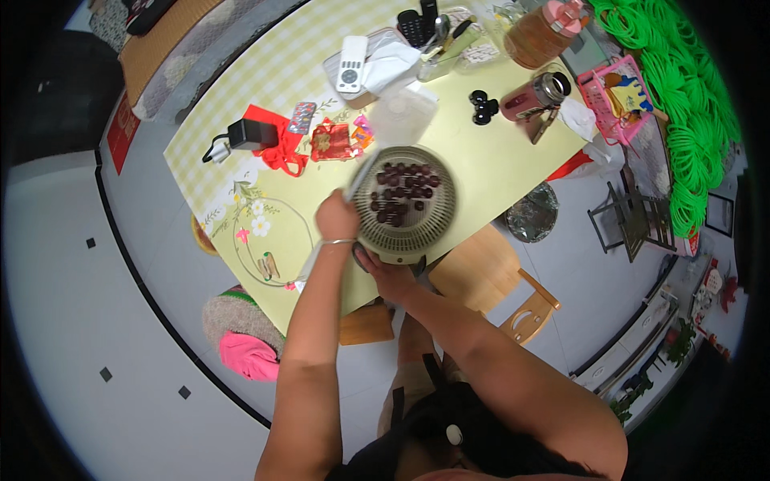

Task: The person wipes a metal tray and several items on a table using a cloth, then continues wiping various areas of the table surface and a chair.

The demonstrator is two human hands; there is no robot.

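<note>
A round grey-beige slotted basket (451, 210) sits at the near edge of the table, in front of me. Several dark red, roundish fruits (395, 192) lie spread in it; their exact kind is too small to tell. At its left side my left hand (337, 216) is closed around a long, thin, pale utensil (365, 172), which slants up along the basket's rim and is blurred. My right hand (391, 276) grips the basket's near edge, beside a small dark grip-like part; some fingers are hidden beneath it.
A frosted plastic lid (403, 116) lies beyond the basket. Red packets (333, 140), a black box (252, 135) and a white remote (352, 64) are farther left. Bottles (536, 96) stand at right. A wooden chair (481, 268) and a lined bin (531, 212) flank the table's right edge.
</note>
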